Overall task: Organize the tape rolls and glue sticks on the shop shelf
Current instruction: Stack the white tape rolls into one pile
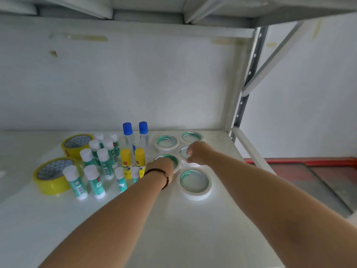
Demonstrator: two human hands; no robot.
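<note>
fingers: left hand (161,167) hidden, cannot tell; right hand (197,152) curled loosely | white tape rolls (195,184) flat, holes up

The front of the shelf (173,238) is left bare, so entry from the near edge is unobstructed. The far left corner is also open. The middle left is blocked by upright glue sticks (100,163) packed close together, flanked on the left by two yellow tape rolls (52,176). The right half is covered by flat white tape rolls (195,183), easily passed over. Sideways room at the right is limited by the shelf upright (245,89), and headroom by the shelf above (146,10).
</note>
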